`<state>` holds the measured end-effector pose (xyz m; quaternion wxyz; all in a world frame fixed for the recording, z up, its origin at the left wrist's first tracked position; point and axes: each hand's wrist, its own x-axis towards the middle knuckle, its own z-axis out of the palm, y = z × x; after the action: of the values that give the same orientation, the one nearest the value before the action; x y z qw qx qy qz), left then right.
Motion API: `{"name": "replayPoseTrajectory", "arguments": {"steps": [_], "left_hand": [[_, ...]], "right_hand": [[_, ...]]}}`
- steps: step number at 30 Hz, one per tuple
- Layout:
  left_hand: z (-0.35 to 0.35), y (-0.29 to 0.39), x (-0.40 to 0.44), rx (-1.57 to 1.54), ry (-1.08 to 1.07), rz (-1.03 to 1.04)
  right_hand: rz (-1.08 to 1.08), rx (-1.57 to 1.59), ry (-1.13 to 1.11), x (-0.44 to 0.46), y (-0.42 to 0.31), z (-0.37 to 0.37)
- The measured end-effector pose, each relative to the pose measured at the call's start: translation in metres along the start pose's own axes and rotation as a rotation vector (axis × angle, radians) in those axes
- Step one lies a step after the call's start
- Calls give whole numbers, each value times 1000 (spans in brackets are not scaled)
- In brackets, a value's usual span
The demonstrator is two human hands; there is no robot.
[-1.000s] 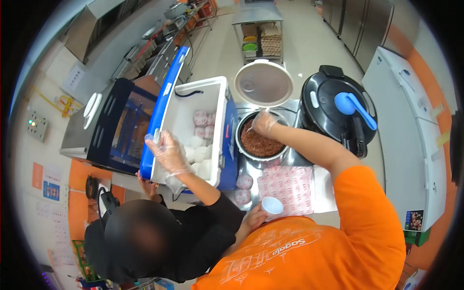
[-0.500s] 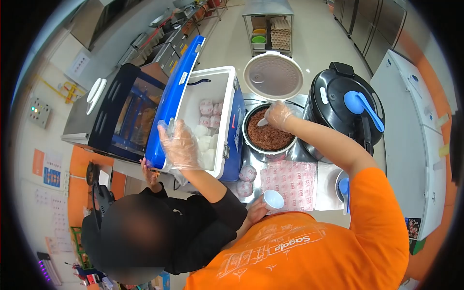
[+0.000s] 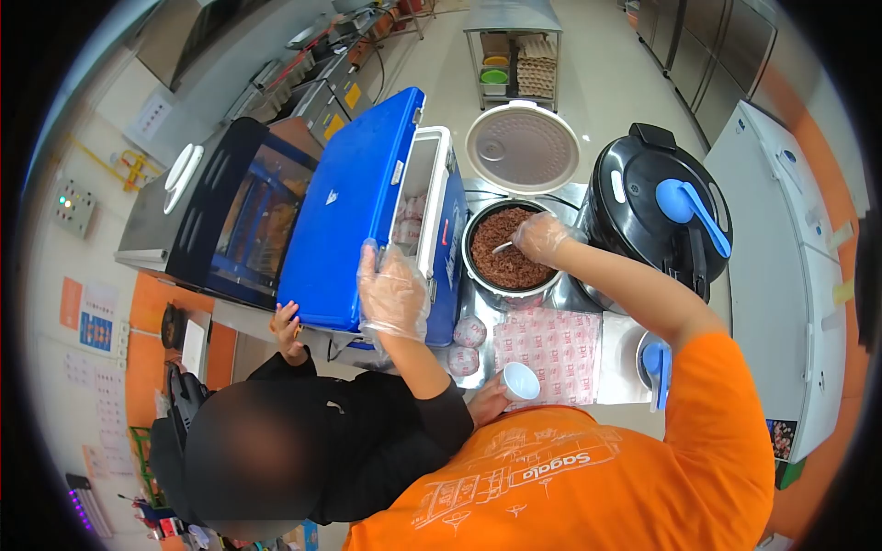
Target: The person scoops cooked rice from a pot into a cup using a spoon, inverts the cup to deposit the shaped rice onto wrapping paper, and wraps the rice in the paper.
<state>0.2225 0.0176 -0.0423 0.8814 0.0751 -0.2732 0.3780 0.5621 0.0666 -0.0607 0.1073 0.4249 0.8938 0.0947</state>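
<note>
My right hand (image 3: 540, 241), in a clear plastic glove, is closed around a white spoon (image 3: 502, 247) inside the rice cooker pot (image 3: 470, 285). Reddish-brown rice (image 3: 503, 268) fills much of the pot, and the spoon's far end touches it. Close to my body, my left hand (image 3: 487, 403) grips a small light-blue cup (image 3: 521, 382), tilted with its mouth facing up. Printed pink-and-white wrapping paper (image 3: 547, 354) lies flat between the cup and the pot. Two wrapped round bundles (image 3: 469, 332) rest left of the paper.
A co-worker in black holds the blue lid (image 3: 340, 216) of a cooler box (image 3: 446, 266) with a gloved hand (image 3: 393, 298) and another hand (image 3: 288, 329). A large black cooker (image 3: 634, 220) carrying a blue ladle (image 3: 680, 199) stands right. The pot's lid (image 3: 522, 147) stands open behind.
The co-worker has swung the cooler lid down and rightward, covering most of the opening. My right hand has shifted slightly right and down within the pot; my left hand stays nearly still.
</note>
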Motion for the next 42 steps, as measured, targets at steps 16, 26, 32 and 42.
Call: {"name": "replayPoseTrajectory", "arguments": {"steps": [16, 26, 32, 42], "left_hand": [[-48, -82, -81, 509, 448, 80], [-174, -214, -251, 420, 833, -304], [-153, -216, -248, 451, 890, -240], [-139, -220, -237, 375, 812, -139]], "right_hand": [[350, 461, -123, -49, -83, -54], [236, 397, -200, -21, -53, -46], [320, 292, -256, 16, -46, 0], [344, 232, -275, 19, -6, -76]]}}
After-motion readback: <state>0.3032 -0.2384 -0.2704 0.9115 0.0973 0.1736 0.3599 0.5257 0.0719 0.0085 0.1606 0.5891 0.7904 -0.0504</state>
